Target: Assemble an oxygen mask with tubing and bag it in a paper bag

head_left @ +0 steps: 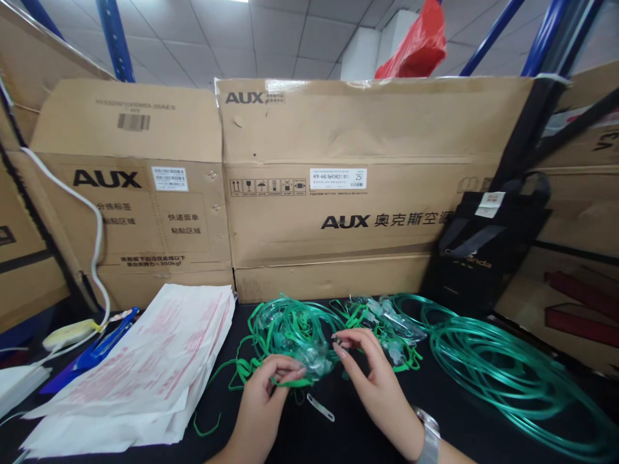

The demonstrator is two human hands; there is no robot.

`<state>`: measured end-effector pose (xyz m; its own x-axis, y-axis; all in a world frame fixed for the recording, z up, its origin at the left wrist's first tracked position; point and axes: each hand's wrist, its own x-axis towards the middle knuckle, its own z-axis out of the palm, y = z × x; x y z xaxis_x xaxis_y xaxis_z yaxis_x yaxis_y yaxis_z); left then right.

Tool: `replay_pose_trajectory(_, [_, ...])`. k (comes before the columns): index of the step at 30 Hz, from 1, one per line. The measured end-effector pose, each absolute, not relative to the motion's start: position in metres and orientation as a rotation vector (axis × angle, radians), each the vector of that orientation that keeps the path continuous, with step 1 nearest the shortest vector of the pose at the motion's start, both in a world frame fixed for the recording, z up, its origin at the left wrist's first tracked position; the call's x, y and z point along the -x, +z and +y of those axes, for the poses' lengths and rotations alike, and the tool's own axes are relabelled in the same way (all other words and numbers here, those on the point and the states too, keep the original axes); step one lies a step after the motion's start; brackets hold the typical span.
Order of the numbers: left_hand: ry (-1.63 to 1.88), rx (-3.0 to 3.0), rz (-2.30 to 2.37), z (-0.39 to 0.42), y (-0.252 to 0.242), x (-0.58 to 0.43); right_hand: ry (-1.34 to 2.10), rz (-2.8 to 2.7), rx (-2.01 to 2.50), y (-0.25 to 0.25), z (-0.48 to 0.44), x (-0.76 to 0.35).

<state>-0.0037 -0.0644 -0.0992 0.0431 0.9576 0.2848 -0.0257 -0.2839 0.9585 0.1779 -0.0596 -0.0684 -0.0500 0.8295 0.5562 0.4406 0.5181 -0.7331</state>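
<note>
My left hand [265, 399] is closed in a pinch on a green elastic strap [227, 374] at the lower edge of a clear plastic mask [309, 357]. My right hand [372, 380] pinches the mask's upper right edge with thumb and forefinger. The mask lies on a pile of similar masks with green straps [290, 325] on the black table [338, 438]. A small flat metal strip [320, 407] lies on the table between my wrists. A watch sits on my right wrist.
A stack of white printed pouches [145, 367] lies at the left. Coils of green tubing [503, 374] spread at the right. AUX cardboard boxes [338, 193] wall the back. A black bag [488, 245] leans at the right, a blue tool [97, 348] at the far left.
</note>
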Motion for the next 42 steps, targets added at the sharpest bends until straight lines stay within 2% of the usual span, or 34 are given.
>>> replay_pose_trajectory(9, [1.467,-1.228,1.07,-0.06,-0.102,0.006,0.607,-2.112,1.4,-0.08,-0.079,-0.166])
replay_pose_trajectory(42, [1.432,-1.274,1.094,-0.061,-0.102,0.004,0.547,-2.12,1.461,-0.087,-0.075,-0.164])
